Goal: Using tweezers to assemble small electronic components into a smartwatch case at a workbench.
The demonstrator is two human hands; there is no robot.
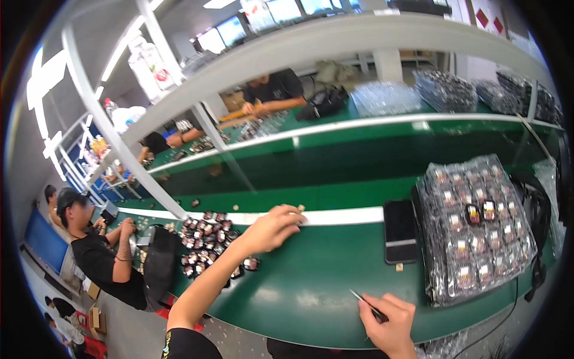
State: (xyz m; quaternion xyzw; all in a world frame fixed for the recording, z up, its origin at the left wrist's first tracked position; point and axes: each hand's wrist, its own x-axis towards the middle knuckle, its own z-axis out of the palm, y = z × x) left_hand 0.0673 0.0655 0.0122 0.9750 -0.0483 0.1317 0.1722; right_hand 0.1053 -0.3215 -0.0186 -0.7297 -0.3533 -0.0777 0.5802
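- We see the left hand (pixel 272 227) stretched out far over the green table (pixel 299 287), fingers loosely curled, the fingertips down on the white strip (pixel 341 216) that runs along the far side of the work surface.
- Just at those fingertips sits a small tan piece (pixel 301 207); we cannot tell whether the hand actually has hold of it or only touches it.
- Near us, at the lower edge, the right hand (pixel 388 317) is closed around a pair of tweezers (pixel 366 304), the thin metal tip pointing left and slightly away, hovering low over the bare green surface.
- The two hands are well apart: left one far and to the left, right one near and to the right.
- Left of the outstretched forearm lies a cluster of small dark parts (pixel 206 242) with reddish tops, spread across the table.
- To the right, a dark phone (pixel 399 230) lies flat, touching the white strip, with another small tan piece (pixel 399 267) just on its near side.
- Further right stands a stack of clear trays (pixel 475 230) filled with the same small parts, wrapped in shiny plastic.
- On the left, a person in black (pixel 98 251) works at the same table.
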